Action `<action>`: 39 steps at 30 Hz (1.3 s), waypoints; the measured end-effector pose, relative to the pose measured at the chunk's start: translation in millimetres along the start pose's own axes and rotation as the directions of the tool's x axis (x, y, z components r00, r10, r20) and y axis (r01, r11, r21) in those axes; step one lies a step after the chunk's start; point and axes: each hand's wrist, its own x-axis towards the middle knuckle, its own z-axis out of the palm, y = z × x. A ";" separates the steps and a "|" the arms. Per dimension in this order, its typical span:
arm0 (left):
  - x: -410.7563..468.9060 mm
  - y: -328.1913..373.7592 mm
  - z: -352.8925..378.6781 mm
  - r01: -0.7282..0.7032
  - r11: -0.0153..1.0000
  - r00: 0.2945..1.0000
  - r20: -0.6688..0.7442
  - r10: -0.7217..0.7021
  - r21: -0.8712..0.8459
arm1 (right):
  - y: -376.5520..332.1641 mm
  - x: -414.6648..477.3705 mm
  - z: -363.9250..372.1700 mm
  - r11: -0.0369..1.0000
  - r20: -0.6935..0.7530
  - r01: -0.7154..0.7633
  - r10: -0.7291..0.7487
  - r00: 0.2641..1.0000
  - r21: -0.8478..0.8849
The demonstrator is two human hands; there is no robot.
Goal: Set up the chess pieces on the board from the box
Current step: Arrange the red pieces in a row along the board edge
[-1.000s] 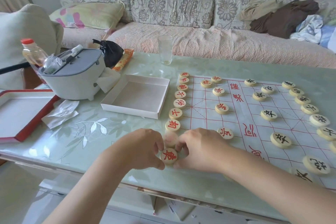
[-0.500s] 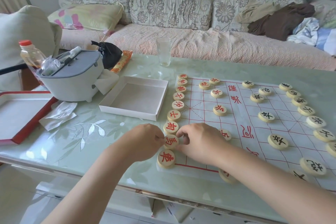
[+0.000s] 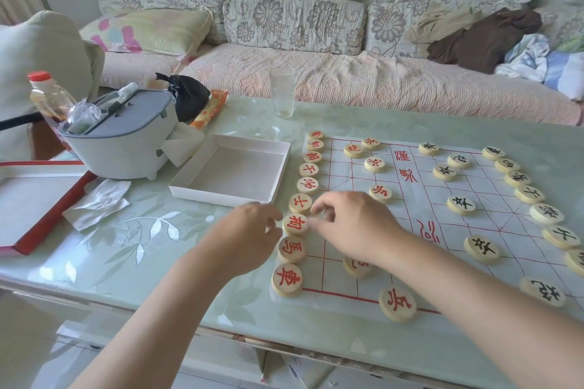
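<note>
Just changed: a second ago both hands were at the nearest round pale wooden disc with a red chariot character (image 3: 287, 278). They then went to the horse disc (image 3: 290, 249) and are now at the third red disc (image 3: 295, 224) up the left file.
Meaning for the task: this looks like straightening, not placing. The flat white cardboard box (image 3: 218, 196) holds nothing, so I judge the setup nearly finished.
Left hand (image 3: 249, 237): its fingers are curled against the third red disc's left rim.
Right hand (image 3: 354, 227): thumb and forefinger pinch the same disc's right rim.
Where the pieces are: red-lettered discs run along the left edge of the white paper board with red grid lines (image 3: 341, 167), and black-lettered discs (image 3: 460, 205) sit on its right half.
Around: the box lies just left of the board on the pale green glass table (image 3: 158, 262). A grey lidded bin (image 3: 126, 136), a red-edged tray (image 3: 53, 213) and a clear drinking glass (image 3: 282, 91) stand well apart from the play.
In the way: the right wrist half hides one red disc (image 3: 355, 265), and a red soldier disc (image 3: 397, 300) lies near the forearm, which could nudge it.
</note>
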 end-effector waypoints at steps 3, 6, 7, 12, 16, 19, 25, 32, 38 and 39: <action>13.9 7.2 0.3 -0.052 0.998 0.997 -0.065 0.051 -0.022 | 7.1 22.2 -5.0 0.999 -0.053 -0.033 0.031 0.998 -0.036; 30.0 13.5 5.7 -0.058 0.998 0.998 -0.005 0.058 -0.002 | 13.9 43.3 1.2 0.994 -0.005 -0.050 0.050 0.999 -0.102; 34.9 15.0 7.6 -0.055 0.998 0.998 0.011 0.055 0.006 | 16.0 48.1 2.8 0.994 0.018 -0.039 0.041 0.999 -0.106; 51.0 17.7 14.8 -0.018 1.000 0.999 0.045 0.017 0.025 | 22.4 64.5 9.3 0.988 0.120 0.078 -0.062 0.991 -0.133; 55.8 15.9 17.6 -0.005 0.999 0.998 0.063 0.002 0.046 | 28.3 70.3 16.4 0.989 0.093 0.102 -0.092 0.991 -0.108; 55.3 16.0 17.6 0.011 0.997 0.995 0.095 -0.018 0.073 | 29.8 70.6 17.4 0.992 0.066 0.089 -0.084 0.994 -0.087; 53.0 15.7 17.7 -0.005 0.998 0.996 0.088 -0.001 0.067 | 28.2 68.6 15.2 0.995 0.067 0.074 -0.070 0.995 -0.061; 58.8 16.8 10.7 -0.022 0.995 0.995 -0.098 0.031 0.097 | 26.3 68.3 14.5 0.998 0.061 0.027 -0.023 0.998 -0.063; 71.8 14.0 18.7 -0.133 0.947 0.982 -0.089 0.165 0.293 | 27.2 69.7 16.6 0.998 0.088 0.057 -0.053 0.995 -0.041; 73.3 13.5 19.9 -0.157 0.932 0.973 -0.111 0.202 0.326 | 27.7 70.7 16.2 0.997 0.091 0.059 -0.055 0.994 -0.046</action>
